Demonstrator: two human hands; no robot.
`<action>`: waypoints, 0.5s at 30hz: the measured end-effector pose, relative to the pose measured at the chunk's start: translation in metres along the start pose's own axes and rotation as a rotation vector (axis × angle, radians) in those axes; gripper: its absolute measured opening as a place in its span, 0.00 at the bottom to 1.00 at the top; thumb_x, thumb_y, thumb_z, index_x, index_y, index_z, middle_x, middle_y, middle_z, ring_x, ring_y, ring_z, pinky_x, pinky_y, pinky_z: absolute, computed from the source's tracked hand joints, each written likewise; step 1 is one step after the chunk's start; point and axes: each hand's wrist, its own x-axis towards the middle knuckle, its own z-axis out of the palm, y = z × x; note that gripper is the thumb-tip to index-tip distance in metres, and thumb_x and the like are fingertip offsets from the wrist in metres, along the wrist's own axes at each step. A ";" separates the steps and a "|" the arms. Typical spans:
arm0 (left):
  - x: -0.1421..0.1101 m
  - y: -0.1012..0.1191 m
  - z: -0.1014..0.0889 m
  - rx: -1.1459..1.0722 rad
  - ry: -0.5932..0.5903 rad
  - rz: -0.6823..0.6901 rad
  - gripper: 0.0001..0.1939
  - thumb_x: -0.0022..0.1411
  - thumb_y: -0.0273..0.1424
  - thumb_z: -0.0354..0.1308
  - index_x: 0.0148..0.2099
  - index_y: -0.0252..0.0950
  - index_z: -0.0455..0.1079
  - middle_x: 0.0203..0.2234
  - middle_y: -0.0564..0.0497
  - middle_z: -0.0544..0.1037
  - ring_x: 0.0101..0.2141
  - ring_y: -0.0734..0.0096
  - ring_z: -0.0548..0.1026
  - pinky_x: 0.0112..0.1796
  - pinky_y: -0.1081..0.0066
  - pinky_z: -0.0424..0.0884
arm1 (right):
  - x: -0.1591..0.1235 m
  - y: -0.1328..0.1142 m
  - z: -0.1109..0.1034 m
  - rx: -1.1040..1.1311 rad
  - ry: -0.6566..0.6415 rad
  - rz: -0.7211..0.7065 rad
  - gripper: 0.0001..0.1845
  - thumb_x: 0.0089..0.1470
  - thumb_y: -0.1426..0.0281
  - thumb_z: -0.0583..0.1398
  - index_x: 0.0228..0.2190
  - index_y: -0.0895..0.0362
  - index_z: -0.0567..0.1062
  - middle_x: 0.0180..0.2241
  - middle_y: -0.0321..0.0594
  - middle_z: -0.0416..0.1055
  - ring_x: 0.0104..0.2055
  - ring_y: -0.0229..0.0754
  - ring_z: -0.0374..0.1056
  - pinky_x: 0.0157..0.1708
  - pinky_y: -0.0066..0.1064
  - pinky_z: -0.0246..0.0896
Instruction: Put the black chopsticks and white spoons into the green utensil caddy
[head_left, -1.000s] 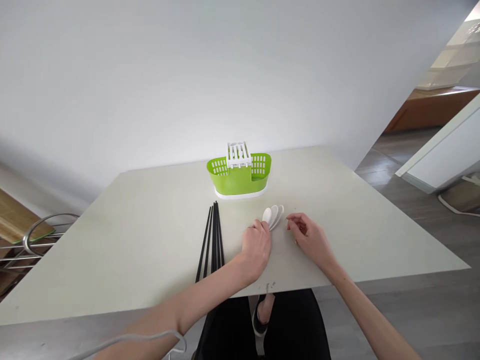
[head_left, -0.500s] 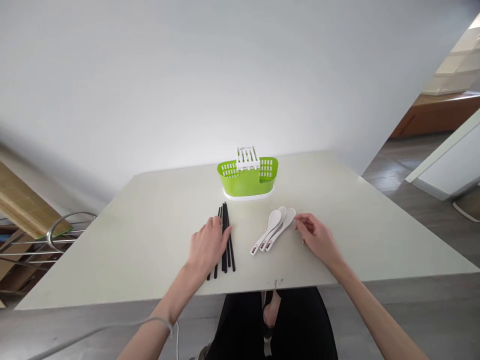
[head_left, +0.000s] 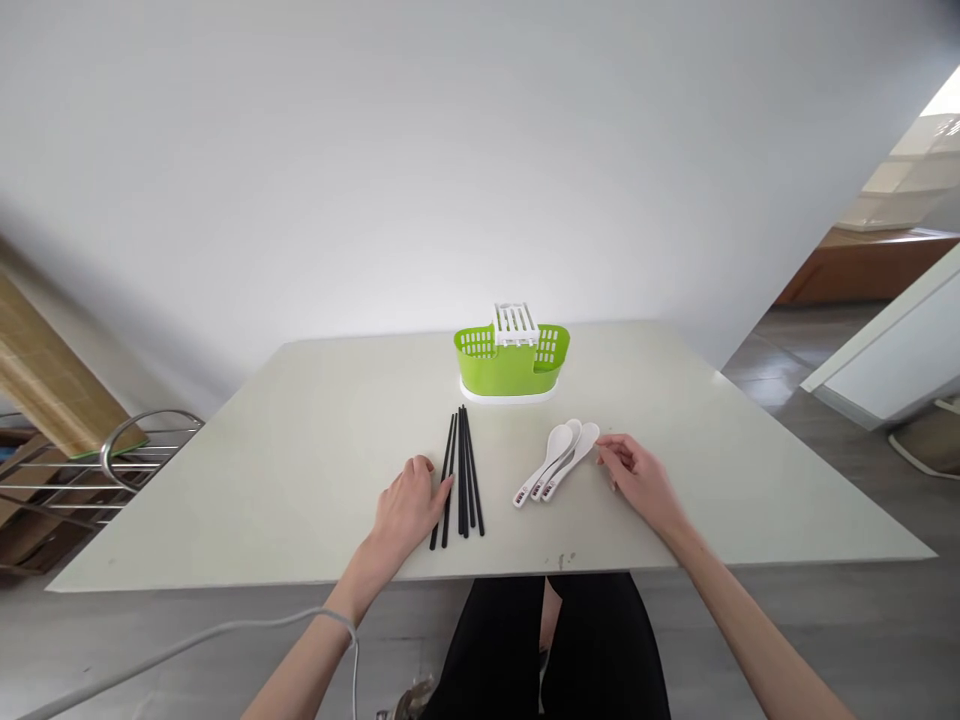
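Several black chopsticks lie in a loose bunch on the table, two of them a little apart on the left. My left hand rests on the tabletop beside them, fingers bent and thumb spread out to the leftmost chopstick; it grips nothing. Three white spoons with printed handles lie overlapping, bowls pointing away from me. To their right rests my right hand, loosely curled and empty, its fingertips close to the rightmost bowl; whether they touch it I cannot tell.
A green basket with a white base and a white slatted piece on top stands at the back of the pale table, near the wall. A metal rack is at the left. A grey cable crosses my left forearm.
My left hand has slid left off the chopsticks, uncovering more of them. The right hand stays beside the spoons. The whole view has shifted slightly.
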 end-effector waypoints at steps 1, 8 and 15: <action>-0.001 0.000 -0.001 -0.005 -0.009 -0.004 0.15 0.77 0.41 0.48 0.53 0.34 0.65 0.48 0.38 0.79 0.45 0.52 0.81 0.37 0.64 0.69 | 0.000 0.001 0.000 -0.003 0.000 -0.001 0.23 0.63 0.47 0.60 0.44 0.54 0.75 0.32 0.37 0.75 0.24 0.37 0.65 0.28 0.34 0.63; -0.009 0.000 -0.022 0.177 -0.077 -0.015 0.13 0.71 0.28 0.49 0.47 0.31 0.73 0.44 0.36 0.81 0.43 0.48 0.81 0.37 0.60 0.70 | 0.000 0.002 0.001 -0.013 0.016 -0.007 0.28 0.60 0.43 0.60 0.43 0.54 0.75 0.31 0.37 0.75 0.23 0.38 0.65 0.28 0.33 0.63; -0.019 -0.020 -0.033 0.373 -0.088 0.002 0.16 0.64 0.17 0.49 0.42 0.31 0.79 0.36 0.32 0.82 0.42 0.41 0.83 0.37 0.60 0.72 | -0.003 -0.001 0.001 -0.033 0.000 -0.004 0.27 0.61 0.44 0.60 0.44 0.54 0.75 0.31 0.38 0.75 0.24 0.38 0.64 0.28 0.33 0.62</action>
